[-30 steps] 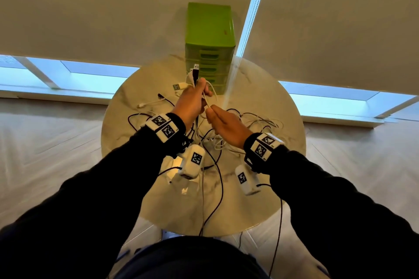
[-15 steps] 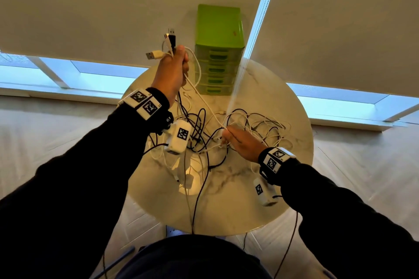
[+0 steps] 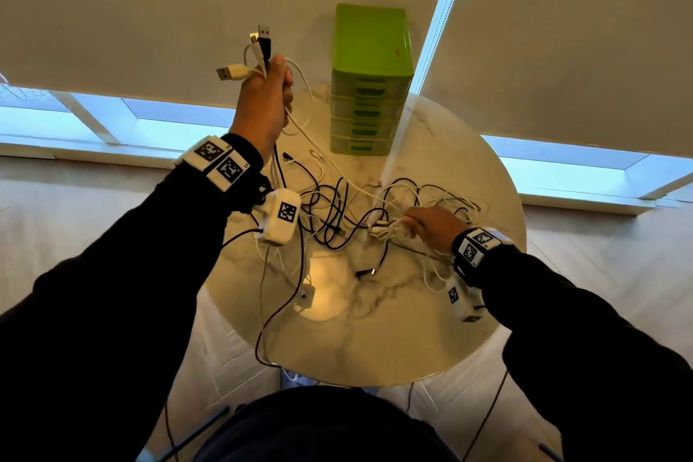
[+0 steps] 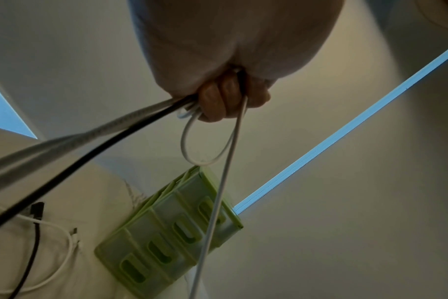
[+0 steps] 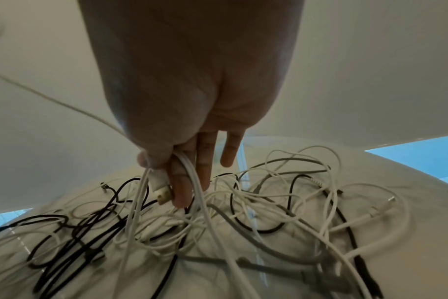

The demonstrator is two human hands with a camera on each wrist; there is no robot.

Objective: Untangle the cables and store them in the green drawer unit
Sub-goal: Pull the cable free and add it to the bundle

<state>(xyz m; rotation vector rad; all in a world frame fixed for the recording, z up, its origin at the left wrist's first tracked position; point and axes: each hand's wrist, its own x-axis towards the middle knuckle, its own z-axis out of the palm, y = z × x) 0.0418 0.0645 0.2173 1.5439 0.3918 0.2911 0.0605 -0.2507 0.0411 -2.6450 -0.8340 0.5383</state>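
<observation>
Head view shows the left hand point(image 3: 262, 97) raised high above the desk point(image 3: 393, 341), its fingers curled tight round a bundle of cable ends, with the USB plugs point(image 3: 247, 56) sticking up out of the fist. From the left wrist view that fist holds a grey braided lead, a black lead and a white lead point(image 4: 218, 192) that loops once below the fingers and runs down in front of the green drawer unit point(image 3: 371, 86). The right hand point(image 3: 431, 225) is low over the desk's right side, thumb and fingers pinching a white plug and a few white strands at the top of the tangle of cables point(image 3: 360, 214); the remaining fingers point down, straight.

Judged from this, the job is at an early stage. One end of several leads has been gathered, but black, white and grey cords lie crossed over each other across the middle of the desk, and no cable looks free of the heap. All drawers of the unit appear closed, and I cannot see anything inside them. Still to do: separate each lead, coil it, open a drawer, put it in.

The unit stands at the far edge of the desk, against the blinds, so there is little room behind it. The near half of the round top is mostly bare marble. Some leads hang over the near edge, though I cannot tell whether they belong to the heap or to the wrist cameras; any loose one could slide off if pulled. Above the desk the room for lifting is open.
</observation>
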